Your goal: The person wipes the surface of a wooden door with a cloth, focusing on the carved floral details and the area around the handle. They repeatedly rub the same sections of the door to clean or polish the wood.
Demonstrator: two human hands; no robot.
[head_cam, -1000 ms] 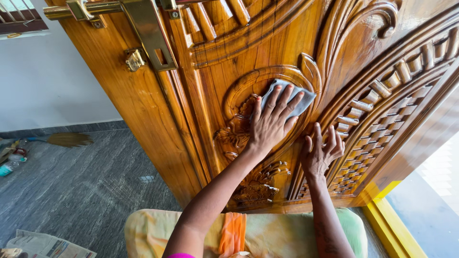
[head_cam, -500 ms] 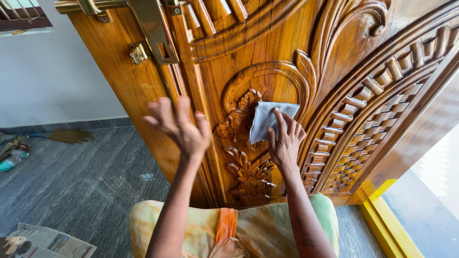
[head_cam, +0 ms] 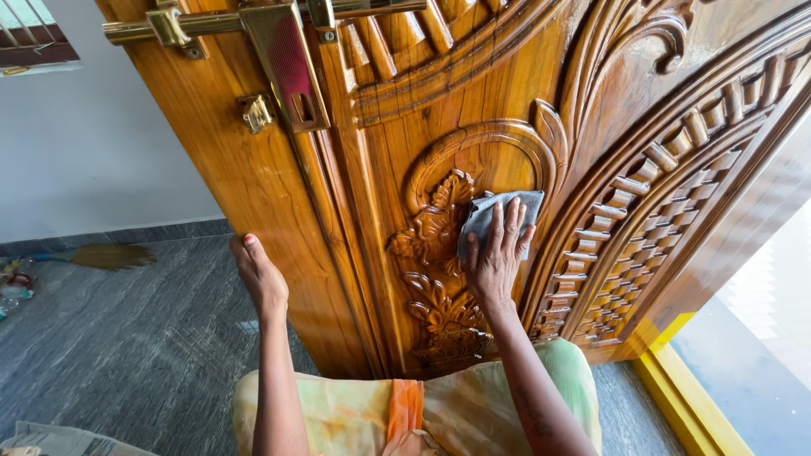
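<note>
Lowered since half a second ago: left hand (head_cam: 260, 279), then in mid-air with fingers spread, now set against the outer edge of the carved wooden door (head_cam: 625, 127), thumb up. Fingers hidden behind the edge, so cannot tell how tightly curled; nothing else in it. Shifted a little up and right as well: right hand (head_cam: 494, 257), flat and fairly wide, fingers fanned over the grey cloth (head_cam: 488, 211) and pressing it to the wood. No pinch, only palm and fingers holding it there.

Cloth lying in the arched recess at mid-door, just beside the carved flower relief (head_cam: 435, 228), its left corner touching the petals.

Judging progress from the gloss alone: arched panel and upper mouldings already bright, perhaps wiped. Hard to call from shine, though, since nearly all the wood gleams. Likely left: the deep cuts of the relief below the cloth, the stepped lattice (head_cam: 642, 245) to the right, the bottom rail.

Around: brass latch plate (head_cam: 287, 59) above, broom (head_cam: 106, 256) well apart on the grey floor (head_cam: 127, 338), yellow sill (head_cam: 676, 380) at lower right.
</note>
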